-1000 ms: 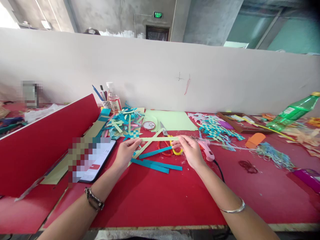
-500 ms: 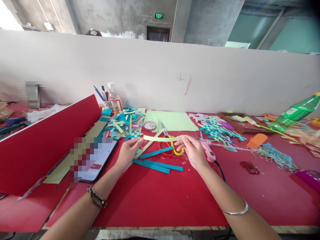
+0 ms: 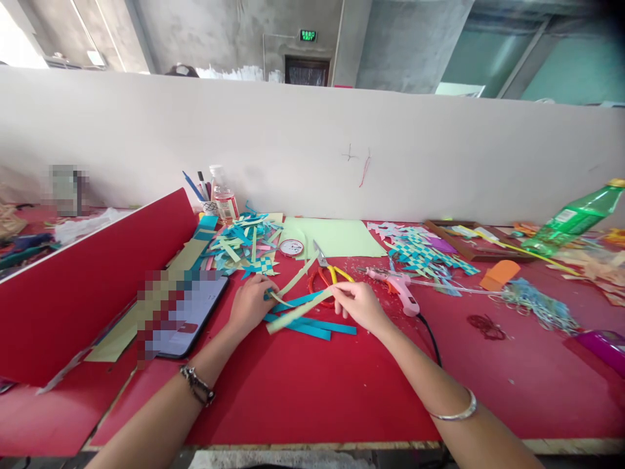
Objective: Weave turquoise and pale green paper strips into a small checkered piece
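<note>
Right hand (image 3: 360, 305), fingers pinching pale green strip (image 3: 297, 313) at one end; strip slants toward near left corner of table (image 3: 297, 397), free end nearer left hand (image 3: 250, 302), grip unclear.

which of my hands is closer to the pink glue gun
Right. Your right hand, a pale green strip in its grip, is just left of the pink glue gun; your left hand is farther left, beyond the scissors.
</note>
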Demonstrator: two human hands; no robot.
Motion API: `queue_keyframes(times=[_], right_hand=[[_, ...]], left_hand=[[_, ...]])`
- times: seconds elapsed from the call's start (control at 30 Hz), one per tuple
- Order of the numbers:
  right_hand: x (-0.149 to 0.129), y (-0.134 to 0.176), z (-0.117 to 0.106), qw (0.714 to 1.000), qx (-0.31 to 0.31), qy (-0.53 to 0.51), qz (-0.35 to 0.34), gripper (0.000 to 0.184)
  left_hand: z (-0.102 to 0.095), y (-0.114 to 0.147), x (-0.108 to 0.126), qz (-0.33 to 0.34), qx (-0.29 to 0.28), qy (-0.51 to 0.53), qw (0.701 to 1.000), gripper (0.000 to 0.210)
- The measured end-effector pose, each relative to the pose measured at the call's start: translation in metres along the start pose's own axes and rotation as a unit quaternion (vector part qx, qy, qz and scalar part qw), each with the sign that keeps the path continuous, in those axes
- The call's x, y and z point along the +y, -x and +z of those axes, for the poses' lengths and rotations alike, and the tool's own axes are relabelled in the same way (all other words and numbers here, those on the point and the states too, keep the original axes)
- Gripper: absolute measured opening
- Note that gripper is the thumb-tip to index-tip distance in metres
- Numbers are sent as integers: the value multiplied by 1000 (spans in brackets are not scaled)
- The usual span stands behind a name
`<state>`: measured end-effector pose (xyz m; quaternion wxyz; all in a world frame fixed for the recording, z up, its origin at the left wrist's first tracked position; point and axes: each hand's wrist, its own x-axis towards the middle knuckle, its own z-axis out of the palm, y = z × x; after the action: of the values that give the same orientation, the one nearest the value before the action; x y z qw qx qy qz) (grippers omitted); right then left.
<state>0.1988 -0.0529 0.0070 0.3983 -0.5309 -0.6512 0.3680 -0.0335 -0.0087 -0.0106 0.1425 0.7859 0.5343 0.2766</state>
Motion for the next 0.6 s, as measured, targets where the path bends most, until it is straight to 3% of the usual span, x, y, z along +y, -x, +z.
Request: queue_keyframes(times=[0.17, 0.43, 0.6], right_hand=[[4, -1, 1, 984, 53, 163, -37, 32], [3, 2, 6, 958, -108, 234, -125, 26], [1, 3, 5, 968, -93, 201, -121, 27]], left_hand=[[-3, -2, 5, -11, 61, 23, 998, 11], [-11, -2, 13, -46, 169, 149, 973, 16], [-13, -2, 16, -64, 255, 206, 943, 14]])
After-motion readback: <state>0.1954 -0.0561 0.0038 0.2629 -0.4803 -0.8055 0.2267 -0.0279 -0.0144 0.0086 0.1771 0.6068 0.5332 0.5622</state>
